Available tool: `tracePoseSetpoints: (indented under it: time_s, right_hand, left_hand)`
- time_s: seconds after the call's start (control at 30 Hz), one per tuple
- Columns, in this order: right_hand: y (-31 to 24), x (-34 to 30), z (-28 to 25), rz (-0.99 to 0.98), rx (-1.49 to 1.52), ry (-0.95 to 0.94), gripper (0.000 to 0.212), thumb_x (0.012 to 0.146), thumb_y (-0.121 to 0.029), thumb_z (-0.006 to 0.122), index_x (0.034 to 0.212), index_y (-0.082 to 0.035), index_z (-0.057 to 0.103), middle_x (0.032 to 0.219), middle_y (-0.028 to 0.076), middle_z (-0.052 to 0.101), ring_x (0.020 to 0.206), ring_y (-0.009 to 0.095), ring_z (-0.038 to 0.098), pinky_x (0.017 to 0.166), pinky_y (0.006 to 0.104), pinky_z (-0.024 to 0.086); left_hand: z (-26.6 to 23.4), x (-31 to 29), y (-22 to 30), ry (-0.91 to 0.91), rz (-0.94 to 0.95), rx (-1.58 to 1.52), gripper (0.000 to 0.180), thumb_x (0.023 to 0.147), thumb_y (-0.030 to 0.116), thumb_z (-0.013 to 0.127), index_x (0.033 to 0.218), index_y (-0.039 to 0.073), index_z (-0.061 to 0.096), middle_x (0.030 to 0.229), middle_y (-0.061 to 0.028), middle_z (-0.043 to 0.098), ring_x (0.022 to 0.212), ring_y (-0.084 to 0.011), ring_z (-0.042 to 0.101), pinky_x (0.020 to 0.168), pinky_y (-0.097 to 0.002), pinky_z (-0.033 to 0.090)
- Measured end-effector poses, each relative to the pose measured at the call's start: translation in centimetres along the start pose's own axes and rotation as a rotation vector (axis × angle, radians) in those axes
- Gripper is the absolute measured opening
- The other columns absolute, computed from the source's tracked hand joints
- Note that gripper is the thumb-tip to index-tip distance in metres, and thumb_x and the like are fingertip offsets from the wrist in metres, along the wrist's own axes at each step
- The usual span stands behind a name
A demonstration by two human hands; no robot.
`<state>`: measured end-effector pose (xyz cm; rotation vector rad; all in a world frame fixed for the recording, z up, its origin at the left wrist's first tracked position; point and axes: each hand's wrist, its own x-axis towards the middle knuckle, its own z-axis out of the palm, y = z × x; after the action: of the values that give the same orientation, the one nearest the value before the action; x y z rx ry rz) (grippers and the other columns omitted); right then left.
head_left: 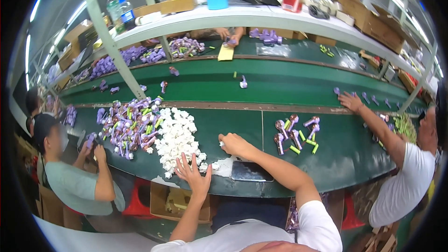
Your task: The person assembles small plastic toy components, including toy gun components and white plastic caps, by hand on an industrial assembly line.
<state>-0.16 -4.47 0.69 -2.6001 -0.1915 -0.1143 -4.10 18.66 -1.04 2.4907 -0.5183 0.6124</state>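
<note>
A heap of small white plastic parts (176, 135) lies on the green work surface in front of me. My left hand (193, 175) rests at the heap's near edge, its fingers spread, touching or just over the closest parts. To the right of the heap, my right hand (237, 145) is closed, fingertips pinched round a small white part (221, 144). Below my right forearm a dark smartphone (252, 171) lies near the table edge. Left of the white heap is a pile of purple handheld devices (128, 128) mixed with green cylinders.
Several purple devices (295, 135) and green cylinders lie right of my arm. Beyond runs a green conveyor belt (200, 81) under a shelf (261, 16) carrying bottles and boxes. Co-workers sit at left (77, 172) and right (406, 182); the right one reaches over the belt.
</note>
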Motion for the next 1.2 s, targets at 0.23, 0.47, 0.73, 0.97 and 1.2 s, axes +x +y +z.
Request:
tracePoseSetpoints:
  time_s: [0.23, 0.47, 0.73, 0.97, 1.2]
  right_hand:
    - [1.3, -4.5, -5.7, 0.160, 0.156, 0.241, 0.030, 0.080, -0.021, 0.072, 0.103, -0.003, 0.065, 0.082, 0.021, 0.070, 0.080, 0.037, 0.069, 0.076, 0.0439, 0.055]
    - [9.2, -12.9, -10.4, 0.357, 0.470, 0.828, 0.031, 0.088, -0.012, 0.069, 0.114, 0.001, 0.057, 0.080, 0.013, 0.070, 0.066, 0.015, 0.068, 0.057, 0.0280, 0.054]
    - [14.6, -17.1, -10.6, 0.374, 0.653, 1.179, 0.024, 0.091, -0.010, 0.068, 0.110, 0.002, 0.056, 0.074, 0.004, 0.063, 0.060, 0.009, 0.061, 0.049, 0.0206, 0.041]
    - [13.5, -17.3, -10.7, 0.358, 0.702, 1.124, 0.026, 0.091, -0.010, 0.068, 0.111, 0.002, 0.056, 0.076, 0.004, 0.064, 0.062, 0.008, 0.060, 0.051, 0.0203, 0.042]
    - [13.0, -15.9, -9.5, 0.233, 0.790, 1.015, 0.027, 0.092, -0.003, 0.065, 0.117, 0.001, 0.055, 0.079, 0.003, 0.063, 0.066, 0.006, 0.058, 0.055, 0.0180, 0.042]
  left_hand:
    - [1.0, 1.8, 5.8, 0.050, 0.272, -0.377, 0.031, 0.076, 0.015, 0.075, 0.105, 0.006, 0.067, 0.123, -0.0145, 0.059, 0.117, -0.0359, 0.052, 0.101, -0.0480, 0.037]
    - [9.8, 6.7, 16.8, -0.392, 0.326, -0.757, 0.045, 0.087, 0.024, 0.066, 0.120, -0.005, 0.057, 0.109, -0.0219, 0.062, 0.095, -0.0387, 0.063, 0.082, -0.0441, 0.052]
    - [16.9, 7.4, 24.4, -0.658, 0.328, -0.454, 0.064, 0.081, 0.022, 0.074, 0.128, -0.006, 0.040, 0.117, -0.0272, 0.057, 0.105, -0.0444, 0.060, 0.084, -0.0509, 0.052]
    - [16.8, 5.7, 21.6, -0.511, 0.366, -0.490, 0.037, 0.076, 0.017, 0.077, 0.099, -0.005, 0.059, 0.098, -0.0240, 0.058, 0.096, -0.0432, 0.057, 0.087, -0.0463, 0.047]
    - [15.8, 7.3, 20.6, -0.462, -0.114, -1.306, 0.038, 0.075, 0.008, 0.077, 0.108, -0.001, 0.060, 0.107, -0.0130, 0.063, 0.097, -0.0239, 0.064, 0.075, -0.0347, 0.055]
